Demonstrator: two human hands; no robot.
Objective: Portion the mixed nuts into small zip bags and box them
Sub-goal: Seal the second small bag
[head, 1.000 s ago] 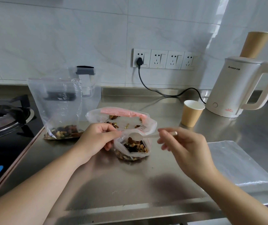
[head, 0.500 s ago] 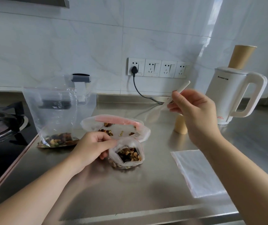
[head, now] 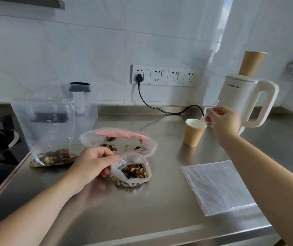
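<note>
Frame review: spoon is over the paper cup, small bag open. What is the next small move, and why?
Probably release the spoon into the paper cup, freeing the right hand to seal the small bag, which looks filled and is held open by the left hand.

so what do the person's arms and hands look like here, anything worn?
Both forearms are bare right to the frame edge, with no sleeves in view. The left hand and right hand have no gloves, and no rings, watch or wristband show on either. Nails, where visible, look short and unpainted.
</note>
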